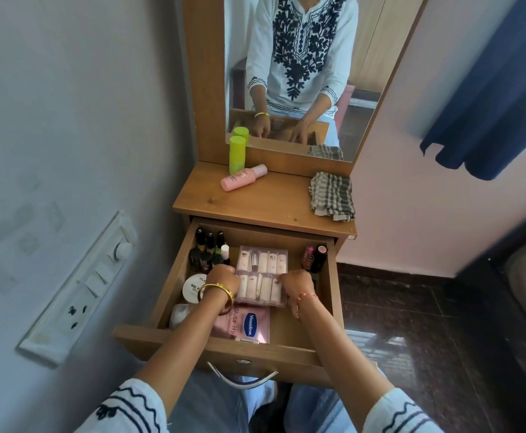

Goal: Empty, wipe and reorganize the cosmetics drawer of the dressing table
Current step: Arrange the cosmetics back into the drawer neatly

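Both the left hand point(222, 278) and right hand point(297, 281) grip a clear cosmetics case point(261, 278) in the open drawer point(329, 295); beyond them, a checked cloth point(332, 195) lies on the wooden tabletop point(271, 201).

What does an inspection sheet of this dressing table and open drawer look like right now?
Surface: wooden tabletop, checked cloth at its right.
Job's things: open drawer holding clear vial case, nail polish bottles, white jar, Vaseline pack.
Clutter: green bottle upright, pink bottle lying beside it.
Grippers: left hand and right hand grip the case's sides.
Cables: nothing seen.
Surroundings: mirror, wall switchboard, dark curtain.
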Demonstrator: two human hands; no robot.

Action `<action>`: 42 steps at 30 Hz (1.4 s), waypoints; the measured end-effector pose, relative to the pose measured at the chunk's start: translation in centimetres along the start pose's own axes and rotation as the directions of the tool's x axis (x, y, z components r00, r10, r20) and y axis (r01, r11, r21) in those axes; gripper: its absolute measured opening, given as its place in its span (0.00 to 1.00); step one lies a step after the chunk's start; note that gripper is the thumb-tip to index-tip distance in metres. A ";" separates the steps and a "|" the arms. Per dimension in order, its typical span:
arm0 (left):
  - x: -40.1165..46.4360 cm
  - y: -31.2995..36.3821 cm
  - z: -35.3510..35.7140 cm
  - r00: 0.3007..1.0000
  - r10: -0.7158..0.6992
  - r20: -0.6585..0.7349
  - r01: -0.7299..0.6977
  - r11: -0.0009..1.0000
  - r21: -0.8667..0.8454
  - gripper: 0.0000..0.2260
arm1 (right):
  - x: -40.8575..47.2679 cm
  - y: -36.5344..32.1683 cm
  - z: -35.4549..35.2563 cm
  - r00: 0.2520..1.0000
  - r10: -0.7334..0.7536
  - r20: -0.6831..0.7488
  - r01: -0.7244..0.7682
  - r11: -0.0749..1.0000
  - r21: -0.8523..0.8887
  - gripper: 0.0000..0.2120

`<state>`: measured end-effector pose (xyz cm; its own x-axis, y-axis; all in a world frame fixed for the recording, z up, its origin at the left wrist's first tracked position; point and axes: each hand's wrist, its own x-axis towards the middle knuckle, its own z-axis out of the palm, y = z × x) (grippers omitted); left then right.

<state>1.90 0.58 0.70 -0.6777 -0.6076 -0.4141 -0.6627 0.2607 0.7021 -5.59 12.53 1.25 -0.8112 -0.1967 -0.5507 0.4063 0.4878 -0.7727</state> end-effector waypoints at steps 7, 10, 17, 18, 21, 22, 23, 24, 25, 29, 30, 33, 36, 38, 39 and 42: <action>0.8 -0.1 0.3 0.999 -0.017 -0.042 0.022 0.993 0.117 0.11 | 0.4 0.8 0.9 0.997 -0.072 -0.040 0.063 0.981 -0.183 0.13; 0.9 -0.1 0.6 0.996 0.009 -0.085 0.002 0.992 0.125 0.12 | 0.7 1.1 0.9 0.992 -0.105 -0.068 0.087 0.971 -0.224 0.12; 1.0 -0.3 0.7 0.994 0.029 -0.103 -0.018 0.994 0.103 0.13 | 0.9 1.3 1.1 0.980 -0.162 -0.111 0.127 0.954 -0.273 0.12; 1.0 -0.3 0.7 0.995 0.033 -0.099 -0.022 0.994 0.111 0.13 | 1.0 1.4 1.1 0.980 -0.166 -0.106 0.129 0.948 -0.291 0.12; 1.0 -0.3 0.8 0.996 0.038 -0.083 -0.028 0.992 0.119 0.13 | 1.1 1.5 1.1 0.982 -0.168 -0.089 0.129 0.932 -0.340 0.10; 1.0 -0.4 0.9 0.996 0.034 -0.078 -0.025 0.994 0.110 0.13 | 1.1 1.5 1.1 0.982 -0.169 -0.087 0.129 0.928 -0.350 0.10; 1.0 -0.4 1.0 0.997 0.028 -0.074 -0.020 0.995 0.098 0.14 | 1.2 1.5 1.1 0.981 -0.171 -0.086 0.130 0.925 -0.358 0.10; 1.0 -0.4 1.0 0.997 0.022 -0.073 -0.016 0.996 0.088 0.14 | 1.2 1.5 1.1 0.980 -0.178 -0.085 0.136 0.920 -0.368 0.10; 0.9 -0.4 1.0 0.997 0.020 -0.071 -0.015 0.997 0.082 0.15 | 1.2 1.5 1.2 0.979 -0.189 -0.082 0.145 0.913 -0.381 0.10; 0.9 -0.3 1.0 0.997 0.031 -0.065 -0.026 0.997 0.078 0.16 | 1.2 1.4 1.3 0.974 -0.215 -0.069 0.168 0.895 -0.413 0.11; 0.9 -0.2 1.0 0.997 0.035 -0.063 -0.030 0.996 0.079 0.16 | 1.2 1.3 1.3 0.974 -0.218 -0.066 0.172 0.892 -0.418 0.11; 0.9 -0.2 0.9 0.997 0.054 -0.063 -0.048 0.995 0.087 0.16 | 1.1 1.3 1.2 0.972 -0.226 -0.062 0.179 0.887 -0.426 0.10; 0.8 0.0 0.8 0.995 0.072 -0.063 -0.066 0.994 0.081 0.16 | 0.8 1.1 1.1 0.971 -0.233 -0.057 0.188 0.886 -0.424 0.10; 0.4 0.1 0.8 0.995 0.084 -0.060 -0.080 0.995 0.055 0.16 | 0.5 1.0 1.1 0.967 -0.249 -0.054 0.199 0.872 -0.446 0.10; 0.3 0.1 0.7 0.995 0.088 -0.056 -0.085 0.995 0.042 0.16 | 0.3 0.9 1.1 0.964 -0.259 -0.053 0.207 0.863 -0.460 0.10; -0.1 -0.1 0.6 0.995 0.096 -0.040 -0.096 0.995 0.007 0.16 | -0.2 0.7 1.1 0.960 -0.278 -0.046 0.224 0.852 -0.473 0.10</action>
<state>1.85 1.03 0.35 -0.7252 -0.6091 -0.3210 -0.5965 0.3230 0.7348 -4.67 11.96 0.45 -0.9107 -0.2849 -0.2992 -0.0344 0.7740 -0.6322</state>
